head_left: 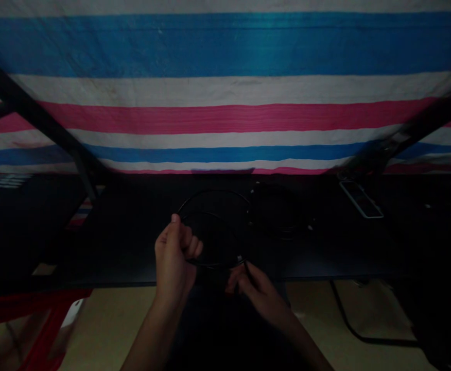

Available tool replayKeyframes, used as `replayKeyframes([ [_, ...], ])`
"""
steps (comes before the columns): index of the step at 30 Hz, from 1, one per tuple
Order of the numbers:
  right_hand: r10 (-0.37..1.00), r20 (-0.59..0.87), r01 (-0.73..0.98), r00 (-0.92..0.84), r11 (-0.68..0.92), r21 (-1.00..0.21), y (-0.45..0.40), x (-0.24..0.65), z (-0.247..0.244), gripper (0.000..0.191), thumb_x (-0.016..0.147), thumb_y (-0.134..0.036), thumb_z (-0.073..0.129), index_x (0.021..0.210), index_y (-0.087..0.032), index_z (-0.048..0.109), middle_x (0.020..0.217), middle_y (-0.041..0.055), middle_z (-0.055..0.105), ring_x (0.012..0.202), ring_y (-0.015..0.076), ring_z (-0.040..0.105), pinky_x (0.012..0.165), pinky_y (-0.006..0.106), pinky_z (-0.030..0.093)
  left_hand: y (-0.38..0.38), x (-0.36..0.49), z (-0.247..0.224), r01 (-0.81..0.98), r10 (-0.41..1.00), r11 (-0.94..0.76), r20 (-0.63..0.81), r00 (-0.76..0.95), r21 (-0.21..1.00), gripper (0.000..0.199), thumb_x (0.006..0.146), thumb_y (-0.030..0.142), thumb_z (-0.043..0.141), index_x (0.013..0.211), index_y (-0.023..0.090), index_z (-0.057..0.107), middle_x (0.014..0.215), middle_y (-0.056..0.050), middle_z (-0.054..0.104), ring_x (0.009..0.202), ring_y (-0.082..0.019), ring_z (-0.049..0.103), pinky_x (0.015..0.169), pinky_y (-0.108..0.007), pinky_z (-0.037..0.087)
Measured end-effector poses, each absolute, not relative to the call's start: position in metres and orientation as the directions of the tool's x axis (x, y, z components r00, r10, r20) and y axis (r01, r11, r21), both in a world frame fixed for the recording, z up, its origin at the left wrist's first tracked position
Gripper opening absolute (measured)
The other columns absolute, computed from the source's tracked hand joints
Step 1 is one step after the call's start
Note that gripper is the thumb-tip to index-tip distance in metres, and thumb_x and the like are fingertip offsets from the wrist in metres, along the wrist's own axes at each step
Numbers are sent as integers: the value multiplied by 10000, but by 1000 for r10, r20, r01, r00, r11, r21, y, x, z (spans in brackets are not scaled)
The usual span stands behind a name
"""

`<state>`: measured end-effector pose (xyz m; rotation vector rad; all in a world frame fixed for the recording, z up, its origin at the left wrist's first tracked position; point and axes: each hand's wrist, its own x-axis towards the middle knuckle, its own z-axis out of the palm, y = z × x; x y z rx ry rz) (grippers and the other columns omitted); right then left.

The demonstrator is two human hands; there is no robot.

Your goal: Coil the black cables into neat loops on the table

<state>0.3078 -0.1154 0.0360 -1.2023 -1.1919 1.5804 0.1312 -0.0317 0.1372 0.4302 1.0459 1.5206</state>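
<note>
A thin black cable (214,190) forms a loose loop above the dark table, between my two hands. My left hand (177,247) is closed on the loop's left side, thumb on top and fingers curled. Lower and to the right, my right hand (254,286) pinches the cable near a small pale connector (240,257). Part of the loop fades into the dark tabletop, so its full path is hard to follow. Just beyond lies a coil of black cable (283,232) with small light ends, resting on the table.
The dark tabletop (125,257) runs up to a striped plastic sheet (225,118). A dark device with a pale edge (360,199) lies at the right. Slanted dark metal posts (44,121) stand at both sides. Below left is a red stool-like frame (51,330).
</note>
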Motion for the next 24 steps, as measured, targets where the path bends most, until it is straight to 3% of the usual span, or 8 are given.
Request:
replayKeyframes([
  [2, 944, -253, -80, -210, -275, -958, -119, 296, 33, 433, 981, -591, 503, 946, -191, 667, 700, 9, 595, 662, 156, 543, 652, 291, 427, -35, 135, 133, -635, 922, 127, -327, -208, 762, 598, 800, 522, 781, 578, 211, 321, 501, 113, 200, 396, -38, 129, 367, -195, 172],
  [5, 945, -309, -248, -107, -327, -912, -119, 289, 29, 343, 924, -507, 578, 807, -189, 630, 583, -55, 415, 537, 111, 369, 538, 254, 317, -38, 135, 129, -655, 923, 156, -346, -170, 739, 607, 766, 501, 820, 602, 213, 310, 491, 125, 193, 390, -32, 111, 367, -188, 166],
  [8, 947, -320, -357, -20, -305, -883, -109, 300, 29, 215, 852, -388, 621, 916, -191, 674, 575, -79, 349, 506, 98, 276, 493, 236, 244, -39, 129, 128, -653, 920, 158, -351, -176, 741, 597, 744, 414, 853, 632, 216, 301, 482, 137, 195, 381, -29, 99, 369, -183, 156],
  [11, 968, -250, -159, 0, -247, -956, -95, 329, 41, 263, 878, -370, 630, 1054, -200, 725, 672, -33, 519, 571, 113, 409, 539, 242, 322, -39, 116, 133, -645, 912, 143, -354, -209, 750, 584, 755, 361, 839, 653, 223, 281, 475, 143, 194, 370, -29, 93, 366, -186, 154],
  [14, 972, -217, 197, -88, -196, -961, -84, 368, 59, 296, 886, -453, 675, 989, -195, 776, 842, 41, 684, 737, 167, 557, 657, 285, 419, -37, 97, 144, -611, 898, 71, -316, -304, 788, 554, 767, 302, 816, 660, 223, 279, 463, 144, 205, 362, -32, 94, 362, -193, 159],
  [16, 954, -258, 315, -155, -199, -928, -84, 390, 68, 350, 882, -521, 672, 896, -193, 792, 835, 57, 717, 770, 198, 594, 678, 308, 439, -35, 83, 152, -569, 879, -10, -265, -398, 822, 519, 781, 266, 791, 658, 222, 289, 449, 140, 219, 361, -39, 98, 360, -198, 160],
  [20, 931, -305, 320, -198, -233, -918, -95, 403, 68, 413, 891, -582, 647, 839, -200, 794, 788, 52, 706, 725, 192, 588, 648, 309, 444, -32, 70, 156, -529, 842, -88, -221, -492, 844, 469, 822, 259, 747, 658, 220, 310, 436, 132, 242, 368, -49, 115, 369, -203, 175],
  [24, 962, -255, 37, -96, -252, -967, -104, 368, 57, 445, 881, -608, 663, 898, -178, 779, 566, -32, 475, 525, 108, 397, 488, 237, 298, -34, 92, 141, -638, 871, -25, -297, -392, 769, 481, 768, 258, 799, 672, 223, 329, 437, 144, 235, 364, -42, 99, 374, -214, 139],
])
